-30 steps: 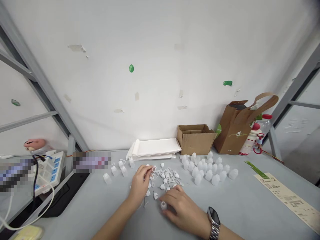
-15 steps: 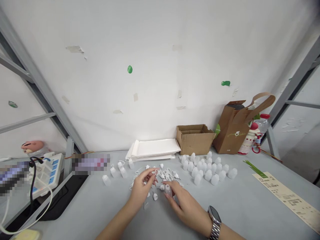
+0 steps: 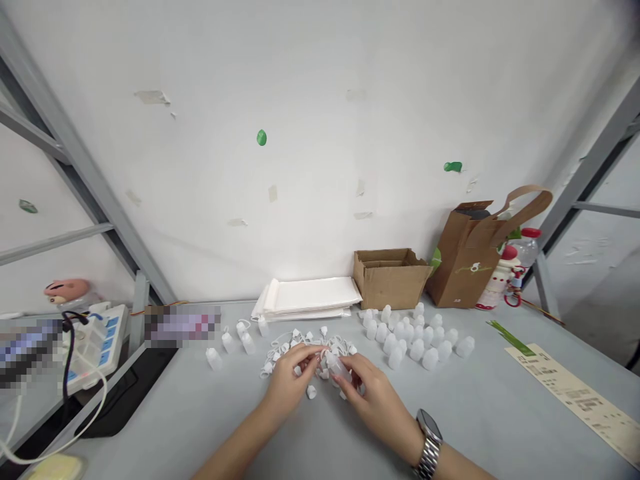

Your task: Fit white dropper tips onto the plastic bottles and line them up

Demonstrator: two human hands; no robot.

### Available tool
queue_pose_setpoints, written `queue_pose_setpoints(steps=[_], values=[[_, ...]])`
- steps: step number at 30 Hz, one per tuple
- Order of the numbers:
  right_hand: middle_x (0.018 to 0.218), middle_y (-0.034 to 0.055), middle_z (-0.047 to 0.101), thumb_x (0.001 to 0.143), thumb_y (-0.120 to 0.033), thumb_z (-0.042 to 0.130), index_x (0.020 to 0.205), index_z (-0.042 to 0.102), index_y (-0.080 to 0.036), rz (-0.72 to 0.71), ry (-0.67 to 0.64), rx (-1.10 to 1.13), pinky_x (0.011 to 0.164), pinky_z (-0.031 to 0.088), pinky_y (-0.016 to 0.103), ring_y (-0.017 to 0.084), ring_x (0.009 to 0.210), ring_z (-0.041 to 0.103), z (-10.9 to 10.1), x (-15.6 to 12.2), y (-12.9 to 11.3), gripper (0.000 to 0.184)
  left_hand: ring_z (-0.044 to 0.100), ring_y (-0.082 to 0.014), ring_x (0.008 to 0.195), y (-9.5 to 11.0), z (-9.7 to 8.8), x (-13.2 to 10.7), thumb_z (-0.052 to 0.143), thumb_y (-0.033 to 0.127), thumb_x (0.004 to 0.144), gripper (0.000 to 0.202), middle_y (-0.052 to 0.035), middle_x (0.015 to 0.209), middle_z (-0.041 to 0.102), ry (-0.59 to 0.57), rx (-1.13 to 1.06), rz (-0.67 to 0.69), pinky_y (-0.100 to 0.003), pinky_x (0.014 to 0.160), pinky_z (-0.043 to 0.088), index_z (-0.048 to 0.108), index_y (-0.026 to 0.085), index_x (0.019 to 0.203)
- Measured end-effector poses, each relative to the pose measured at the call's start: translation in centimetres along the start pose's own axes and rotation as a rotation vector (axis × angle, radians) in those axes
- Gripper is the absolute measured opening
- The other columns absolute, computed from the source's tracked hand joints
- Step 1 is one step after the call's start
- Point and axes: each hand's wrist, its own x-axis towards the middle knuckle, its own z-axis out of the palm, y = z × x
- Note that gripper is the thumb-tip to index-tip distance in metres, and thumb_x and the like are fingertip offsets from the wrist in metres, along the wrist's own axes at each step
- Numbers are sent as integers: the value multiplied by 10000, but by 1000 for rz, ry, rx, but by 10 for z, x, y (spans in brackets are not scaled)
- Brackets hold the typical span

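My right hand (image 3: 377,400) pinches the translucent bottle (image 3: 338,368) steady; my left hand (image 3: 287,380), closed narrowly by the white tethered caps (image 3: 280,351), may hold one, but I can't tell.

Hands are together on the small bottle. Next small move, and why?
I'd probably seat the white cap in the left hand onto the small bottle in the right hand. Their fingertips meet at the bottle's narrow end, which looks uncapped, though fingers partly hide it. More caps lie heaped nearby.
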Motion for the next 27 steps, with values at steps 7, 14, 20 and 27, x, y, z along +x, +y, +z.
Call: queue_pose_setpoints(steps=[7, 14, 20, 27], values=[[771, 23, 591, 875, -271, 479, 951, 568, -192, -3, 1, -57, 605, 450, 266, 151, 638, 548, 3, -1, 3, 141, 567, -166, 738, 5, -1, -3, 472, 293, 832, 255, -48, 807, 621, -50, 18, 54, -274, 652, 476, 674, 259, 985], [815, 23, 589, 876, -269, 479, 998, 555, -211, 12, 16, 0, 632, 472, 278, 156, 677, 559, 2, 0, 4, 156, 558, -168, 786, 11, -2, -3, 491, 294, 827, 260, -67, 919, 608, -99, -101, 37, -307, 749, 475, 646, 247, 1031], [902, 38, 567, 846, -172, 510, 1029, 555, -221, -9, -12, 86, 728, 479, 308, 169, 784, 554, 2, 1, 2, 195, 578, -195, 842, 7, 1, 2, 586, 344, 766, 187, -68, 859, 621, -39, -252, 6, -293, 719, 474, 687, 201, 835], [866, 31, 574, 841, -176, 519, 1025, 564, -222, -16, 7, 166, 735, 474, 300, 168, 785, 554, 0, 1, -1, 195, 593, -212, 872, 13, -3, 3, 573, 414, 756, 265, -72, 881, 648, -70, -399, -112, -321, 768, 485, 683, 183, 824]])
